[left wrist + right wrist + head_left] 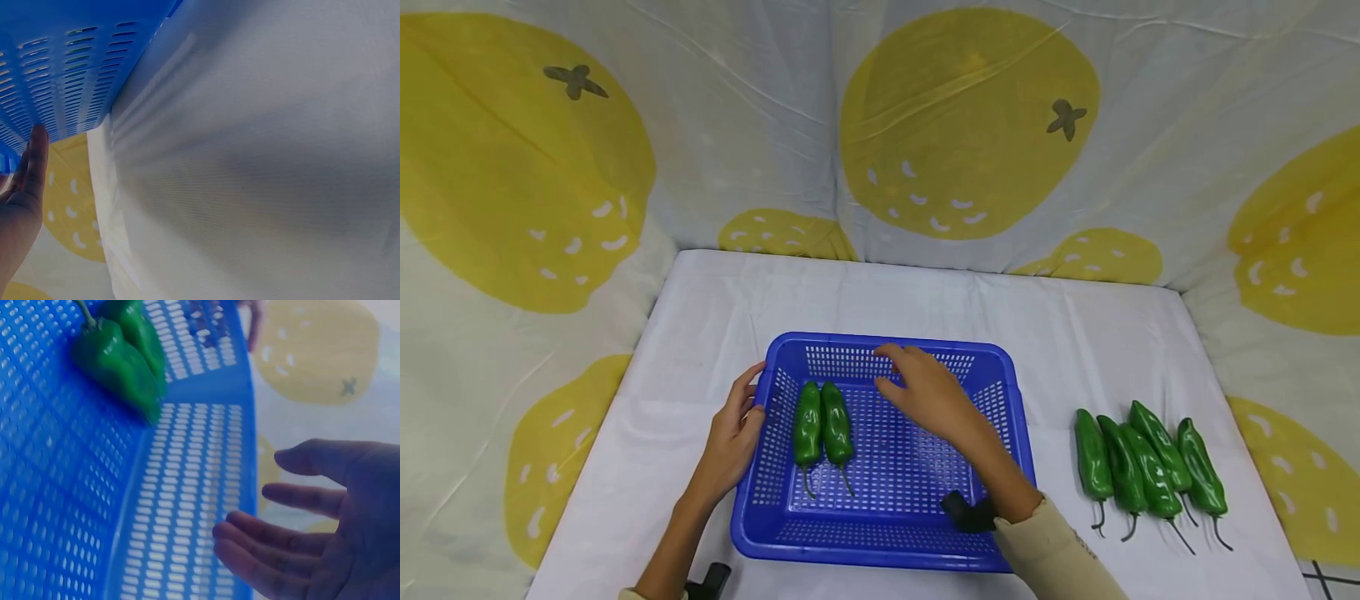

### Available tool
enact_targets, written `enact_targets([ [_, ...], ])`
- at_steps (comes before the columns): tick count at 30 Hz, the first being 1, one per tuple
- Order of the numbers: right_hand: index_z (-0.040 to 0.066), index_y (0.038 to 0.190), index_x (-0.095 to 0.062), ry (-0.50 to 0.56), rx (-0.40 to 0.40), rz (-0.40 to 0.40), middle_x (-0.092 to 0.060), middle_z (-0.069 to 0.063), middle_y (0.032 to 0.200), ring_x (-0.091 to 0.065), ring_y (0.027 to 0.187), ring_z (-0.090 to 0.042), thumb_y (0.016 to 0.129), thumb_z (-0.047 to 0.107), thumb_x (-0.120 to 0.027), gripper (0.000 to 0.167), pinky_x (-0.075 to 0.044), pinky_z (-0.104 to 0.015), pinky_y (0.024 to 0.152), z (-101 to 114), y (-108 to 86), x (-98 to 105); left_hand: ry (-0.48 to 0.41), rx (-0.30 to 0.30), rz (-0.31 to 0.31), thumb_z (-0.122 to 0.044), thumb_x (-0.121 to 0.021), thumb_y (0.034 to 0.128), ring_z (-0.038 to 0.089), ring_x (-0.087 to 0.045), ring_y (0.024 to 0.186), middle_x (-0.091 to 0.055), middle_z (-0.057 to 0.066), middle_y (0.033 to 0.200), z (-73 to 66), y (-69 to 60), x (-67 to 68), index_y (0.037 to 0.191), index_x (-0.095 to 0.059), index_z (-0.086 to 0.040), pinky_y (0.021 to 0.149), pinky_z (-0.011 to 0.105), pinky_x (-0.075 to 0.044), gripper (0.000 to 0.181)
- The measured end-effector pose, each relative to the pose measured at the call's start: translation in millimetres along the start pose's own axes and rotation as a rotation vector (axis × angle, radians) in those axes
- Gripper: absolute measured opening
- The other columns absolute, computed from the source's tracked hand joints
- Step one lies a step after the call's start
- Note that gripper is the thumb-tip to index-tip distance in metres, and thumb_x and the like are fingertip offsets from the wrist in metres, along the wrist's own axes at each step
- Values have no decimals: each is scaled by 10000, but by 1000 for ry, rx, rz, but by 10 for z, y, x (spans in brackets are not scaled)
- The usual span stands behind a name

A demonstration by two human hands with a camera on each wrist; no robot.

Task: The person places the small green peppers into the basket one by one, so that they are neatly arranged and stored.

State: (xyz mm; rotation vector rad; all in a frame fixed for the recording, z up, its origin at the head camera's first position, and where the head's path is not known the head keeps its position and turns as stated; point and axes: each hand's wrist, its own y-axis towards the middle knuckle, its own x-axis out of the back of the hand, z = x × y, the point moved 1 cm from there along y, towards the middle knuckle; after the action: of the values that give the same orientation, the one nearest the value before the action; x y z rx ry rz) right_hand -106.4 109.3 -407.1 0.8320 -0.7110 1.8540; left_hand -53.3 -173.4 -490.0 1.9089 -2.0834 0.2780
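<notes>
A blue plastic basket holds two green peppers side by side in its left half, stems toward the near side. My left hand touches the basket's left side from outside; in the left wrist view, its fingers lie fairly straight near the slotted wall. Over the far half of the basket, my right hand holds nothing, its fingers spread and slightly bent. The right wrist view shows that empty hand near the basket rim, apart from the peppers.
Several green peppers lie grouped on the white tablecloth to the right of the basket. Behind the table hangs a pale cloth with large yellow fruit prints. A dark wrist device sits at my right wrist.
</notes>
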Motion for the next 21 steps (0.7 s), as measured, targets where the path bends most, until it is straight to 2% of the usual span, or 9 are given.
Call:
enact_targets([
  [7, 108, 1356, -599, 108, -17, -51, -655, -88, 1098, -634, 965, -219, 962, 241, -636, 417, -541, -420, 795, -140, -151, 195, 4, -9, -5, -16, -393, 1007, 231, -616, 1109, -607, 124, 1251, -2, -5, 2, 1539, -324, -288, 852, 266, -516, 602],
  [13, 115, 1356, -594, 143, -34, -111, -655, -62, 1065, -640, 948, -217, 978, 241, -623, 399, -542, -409, 758, -291, -300, 340, -3, -16, -3, -17, -397, 1010, 236, -616, 1113, -607, 127, 1263, -5, -5, 0, 1540, -324, -285, 856, 260, -513, 598],
  [21, 78, 1351, -585, 142, -65, -231, -653, -131, 1083, -646, 989, -318, 992, 200, -598, 379, -527, -513, 793, -634, -593, 557, 11, -4, -1, -25, -388, 1010, 237, -624, 1099, -606, 126, 1258, 8, -8, -4, 1539, -322, -292, 850, 264, -517, 596],
])
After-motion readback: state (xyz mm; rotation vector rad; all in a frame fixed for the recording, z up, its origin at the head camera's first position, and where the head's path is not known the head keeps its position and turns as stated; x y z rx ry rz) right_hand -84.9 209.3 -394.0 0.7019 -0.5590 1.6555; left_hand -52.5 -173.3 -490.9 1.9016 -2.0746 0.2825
